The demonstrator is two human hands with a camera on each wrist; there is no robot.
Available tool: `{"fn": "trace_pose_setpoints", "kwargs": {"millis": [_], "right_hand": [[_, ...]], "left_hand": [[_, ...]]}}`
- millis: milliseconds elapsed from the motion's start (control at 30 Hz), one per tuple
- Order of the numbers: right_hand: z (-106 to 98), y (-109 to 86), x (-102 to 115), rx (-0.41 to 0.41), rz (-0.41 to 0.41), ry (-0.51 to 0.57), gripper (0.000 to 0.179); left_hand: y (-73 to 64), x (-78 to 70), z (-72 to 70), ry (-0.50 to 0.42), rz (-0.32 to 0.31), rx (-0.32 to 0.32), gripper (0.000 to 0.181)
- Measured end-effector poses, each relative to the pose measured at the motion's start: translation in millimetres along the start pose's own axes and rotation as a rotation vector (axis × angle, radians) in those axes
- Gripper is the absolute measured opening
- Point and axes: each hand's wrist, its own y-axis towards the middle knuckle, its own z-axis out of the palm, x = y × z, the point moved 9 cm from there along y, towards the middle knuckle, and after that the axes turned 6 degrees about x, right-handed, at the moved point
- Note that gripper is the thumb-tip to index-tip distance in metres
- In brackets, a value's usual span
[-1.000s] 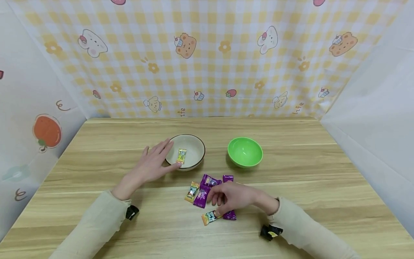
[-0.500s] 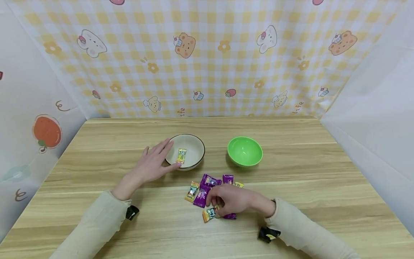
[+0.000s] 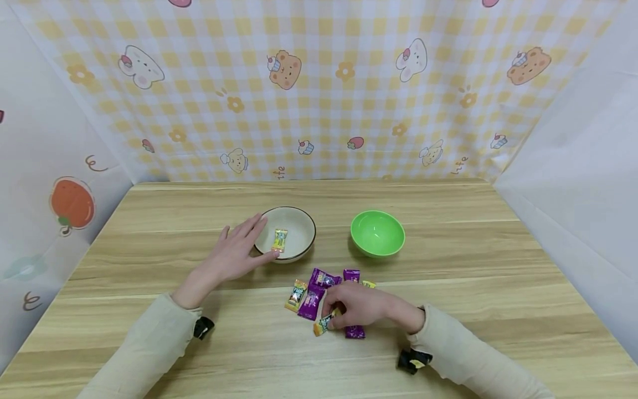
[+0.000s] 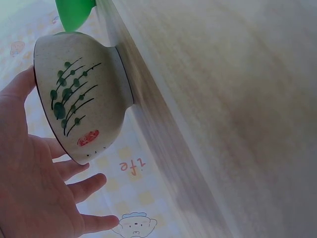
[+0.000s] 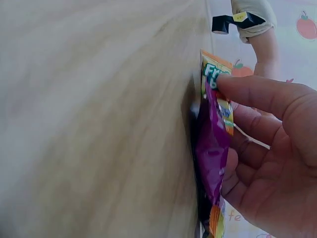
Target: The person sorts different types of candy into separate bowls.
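My left hand [image 3: 231, 255] reaches to the near left of a cream bowl [image 3: 301, 233] with a dark rim. Its fingers are spread and fairly straight, with the thumb at the rim. A small yellow wrapped candy [image 3: 280, 240] lies inside that bowl. My right hand [image 3: 361, 303] pinches an orange-and-yellow wrapped candy [image 3: 322, 325] between thumb and fingers, close over the table. Under and around that hand lie several purple wrapped candies [image 3: 311, 302]. In the right wrist view, one purple candy [image 5: 213, 148] stands in front of the pinched candy and partly hides it.
A bright green bowl [image 3: 377, 235] stands to the right of the cream one. Another orange-yellow candy [image 3: 296, 295] lies left of the purple ones. Behind the right hand a yellow wrapper [image 3: 369, 284] peeks out. A checked curtain [image 3: 319, 111] closes off the table's back.
My right fingers have drawn together on the orange-and-yellow candy, which is now tilted and slightly shifted from where it lay. The left hand and both bowls have stayed put.
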Motion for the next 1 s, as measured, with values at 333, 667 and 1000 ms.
{"fn": "trace_pose_setpoints", "kwargs": {"millis": [333, 667, 1000], "right_hand": [[-15.1, -2.1, -10.2, -0.033, -0.056, 0.241, 0.01], [-43.4, -9.3, -28.9, -0.13, 0.051, 0.449, 0.009], [-77.4, -9.4, -48.4, -0.347, 0.214, 0.598, 0.02]], "left_hand": [[0.2, 0.1, -0.2, 0.001, -0.001, 0.005, 0.09], [-0.3, 0.0, -0.4, -0.006, -0.001, 0.009, 0.09], [-0.4, -0.7, -0.9, -0.006, 0.0, 0.005, 0.09]]}}
